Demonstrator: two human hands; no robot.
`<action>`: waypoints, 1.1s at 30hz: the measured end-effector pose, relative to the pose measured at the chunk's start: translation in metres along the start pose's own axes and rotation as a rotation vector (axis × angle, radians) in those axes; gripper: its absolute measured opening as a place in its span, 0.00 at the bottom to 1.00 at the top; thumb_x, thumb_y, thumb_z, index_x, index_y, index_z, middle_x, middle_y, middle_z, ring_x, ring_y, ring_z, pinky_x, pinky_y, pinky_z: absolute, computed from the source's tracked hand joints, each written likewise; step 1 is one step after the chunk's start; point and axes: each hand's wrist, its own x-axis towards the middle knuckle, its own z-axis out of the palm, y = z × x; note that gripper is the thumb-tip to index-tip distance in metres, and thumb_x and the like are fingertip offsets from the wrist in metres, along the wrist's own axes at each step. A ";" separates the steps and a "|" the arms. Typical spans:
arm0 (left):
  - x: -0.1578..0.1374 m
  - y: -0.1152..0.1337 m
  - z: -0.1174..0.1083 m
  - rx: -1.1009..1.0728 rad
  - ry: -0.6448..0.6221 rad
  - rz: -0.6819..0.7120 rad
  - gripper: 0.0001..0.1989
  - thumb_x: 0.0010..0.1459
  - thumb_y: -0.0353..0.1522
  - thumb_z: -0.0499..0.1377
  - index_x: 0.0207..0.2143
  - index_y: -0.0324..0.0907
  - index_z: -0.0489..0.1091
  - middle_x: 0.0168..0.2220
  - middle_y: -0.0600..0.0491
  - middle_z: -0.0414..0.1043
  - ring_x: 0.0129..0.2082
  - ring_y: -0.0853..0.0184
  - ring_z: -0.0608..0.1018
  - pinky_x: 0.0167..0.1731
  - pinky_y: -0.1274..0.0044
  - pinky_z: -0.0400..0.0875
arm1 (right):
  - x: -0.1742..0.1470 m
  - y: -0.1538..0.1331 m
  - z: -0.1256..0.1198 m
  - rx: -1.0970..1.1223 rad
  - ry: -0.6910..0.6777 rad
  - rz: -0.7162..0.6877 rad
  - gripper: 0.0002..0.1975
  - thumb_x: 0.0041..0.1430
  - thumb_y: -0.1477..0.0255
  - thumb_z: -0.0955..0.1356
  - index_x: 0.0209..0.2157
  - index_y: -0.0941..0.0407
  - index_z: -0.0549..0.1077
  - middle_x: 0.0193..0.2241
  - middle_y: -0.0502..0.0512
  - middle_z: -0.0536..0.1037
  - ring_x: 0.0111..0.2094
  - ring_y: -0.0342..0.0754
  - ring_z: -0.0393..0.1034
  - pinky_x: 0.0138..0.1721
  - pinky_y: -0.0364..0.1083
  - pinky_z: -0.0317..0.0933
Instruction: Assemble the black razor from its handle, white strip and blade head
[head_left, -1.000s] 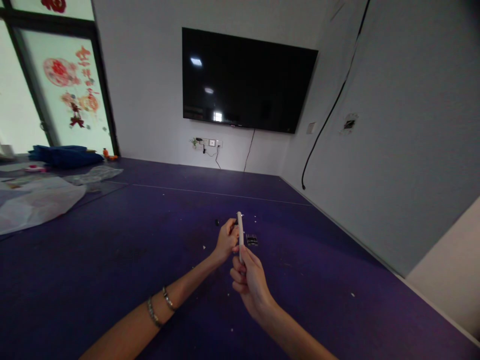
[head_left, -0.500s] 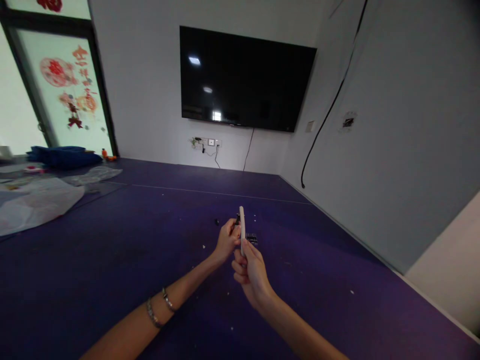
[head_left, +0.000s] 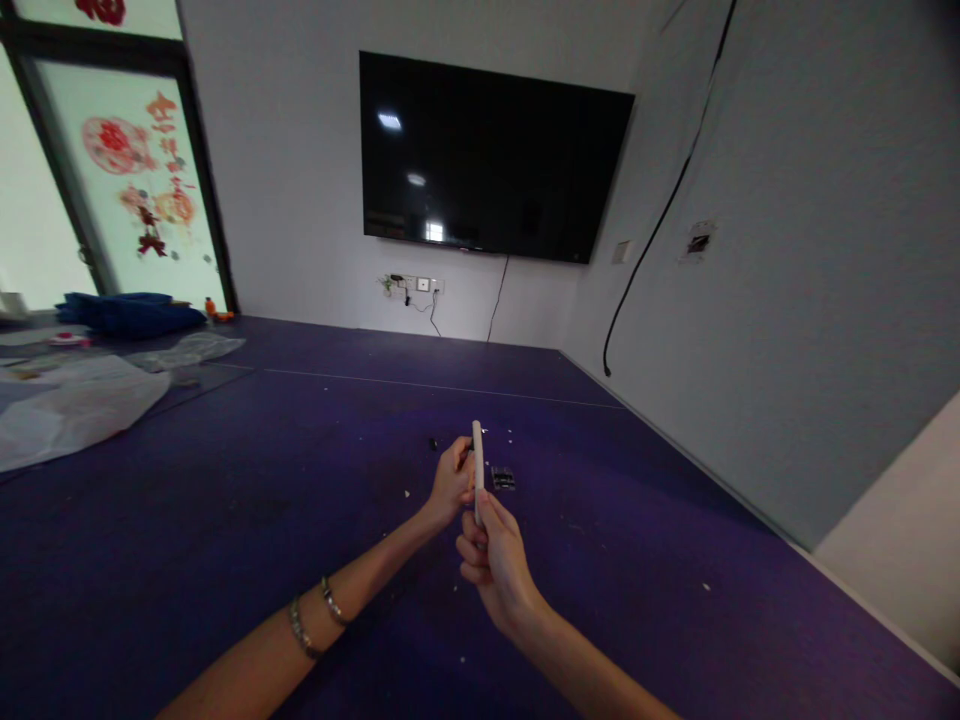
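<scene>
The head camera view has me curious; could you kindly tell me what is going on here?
A person's right hand pinches the lower end of a slim white object, seen edge-on. The left hand is beside it, fingers curled and partly hidden. A small dark item lies on the purple floor to their right.

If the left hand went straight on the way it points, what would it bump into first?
Probably the thin white piece held by the right hand, just ahead of the left hand; depth is unclear, so they may be touching.

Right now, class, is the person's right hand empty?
No, the right hand grips a slim white piece between its thumb and fingers.
</scene>
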 end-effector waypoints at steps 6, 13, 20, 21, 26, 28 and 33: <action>-0.001 -0.003 0.000 -0.015 -0.008 0.002 0.07 0.50 0.35 0.53 0.29 0.39 0.62 0.18 0.61 0.55 0.15 0.78 0.57 0.15 0.84 0.51 | 0.000 -0.006 -0.004 0.017 0.018 -0.036 0.18 0.45 0.57 0.69 0.30 0.55 0.63 0.13 0.37 0.50 0.13 0.32 0.36 0.13 0.36 0.28; -0.001 -0.012 0.001 -0.071 -0.017 -0.055 0.10 0.51 0.38 0.54 0.31 0.40 0.61 0.17 0.63 0.52 0.13 0.80 0.54 0.13 0.85 0.49 | 0.000 0.004 -0.011 0.022 0.031 -0.010 0.18 0.46 0.56 0.68 0.32 0.55 0.64 0.13 0.37 0.50 0.12 0.32 0.37 0.13 0.36 0.28; -0.004 -0.008 0.002 -0.061 -0.015 -0.059 0.10 0.50 0.37 0.55 0.30 0.39 0.62 0.16 0.64 0.53 0.12 0.80 0.54 0.13 0.85 0.48 | -0.001 0.004 -0.007 0.051 0.038 -0.064 0.18 0.45 0.56 0.69 0.30 0.55 0.64 0.13 0.37 0.50 0.12 0.32 0.36 0.13 0.36 0.29; -0.004 -0.008 0.003 -0.062 -0.015 -0.062 0.10 0.50 0.38 0.55 0.30 0.39 0.62 0.16 0.64 0.53 0.12 0.80 0.55 0.13 0.85 0.49 | -0.002 0.006 -0.007 0.046 0.038 -0.059 0.18 0.45 0.56 0.69 0.30 0.55 0.64 0.13 0.37 0.50 0.12 0.32 0.36 0.13 0.36 0.28; -0.004 -0.008 0.003 -0.077 0.007 -0.076 0.09 0.49 0.37 0.54 0.30 0.39 0.61 0.17 0.63 0.54 0.14 0.79 0.56 0.13 0.86 0.50 | -0.005 0.011 -0.008 0.031 0.056 -0.035 0.19 0.46 0.55 0.68 0.32 0.55 0.64 0.14 0.37 0.50 0.12 0.32 0.36 0.13 0.36 0.29; -0.005 -0.007 0.004 -0.081 0.008 -0.071 0.09 0.49 0.37 0.55 0.30 0.40 0.62 0.17 0.63 0.54 0.13 0.79 0.56 0.13 0.85 0.50 | -0.005 0.010 -0.008 0.035 0.052 -0.053 0.18 0.46 0.56 0.68 0.31 0.55 0.64 0.14 0.37 0.50 0.12 0.32 0.36 0.13 0.36 0.29; -0.006 -0.003 0.005 -0.060 0.012 -0.051 0.10 0.49 0.37 0.55 0.29 0.39 0.62 0.17 0.62 0.55 0.14 0.79 0.57 0.13 0.85 0.49 | -0.003 0.009 -0.007 0.024 0.061 -0.061 0.19 0.45 0.55 0.68 0.30 0.54 0.64 0.14 0.38 0.50 0.12 0.32 0.37 0.13 0.36 0.29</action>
